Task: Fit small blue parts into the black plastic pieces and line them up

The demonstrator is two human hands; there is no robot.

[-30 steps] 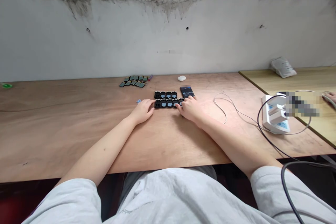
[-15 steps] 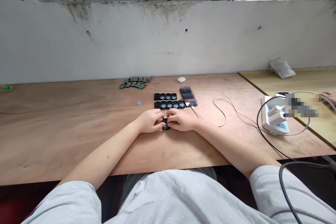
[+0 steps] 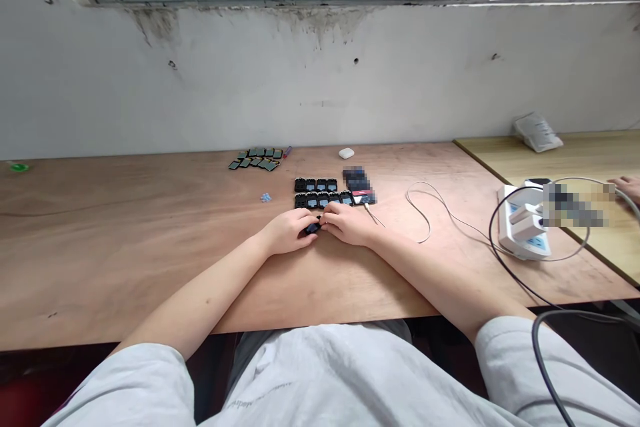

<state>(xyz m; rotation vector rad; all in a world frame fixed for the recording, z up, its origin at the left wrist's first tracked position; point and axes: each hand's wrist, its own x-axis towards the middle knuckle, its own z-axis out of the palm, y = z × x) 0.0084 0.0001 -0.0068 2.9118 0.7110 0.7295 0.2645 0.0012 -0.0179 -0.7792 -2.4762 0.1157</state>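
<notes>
On brown wooden surface, left hand is gripping small black flat part, long axis slanting toward right hand, pinching its far end.

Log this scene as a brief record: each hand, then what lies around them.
Left hand: pinching a small dark piece
Right hand: fingertips at the same piece's right end
Just beyond hands: two rows of black pieces
Left of rows: pale blue bits
Right of rows: dark flat device
Near wall: greenish-grey squares, white case
Far right: white power strip, another person's hand
</notes>
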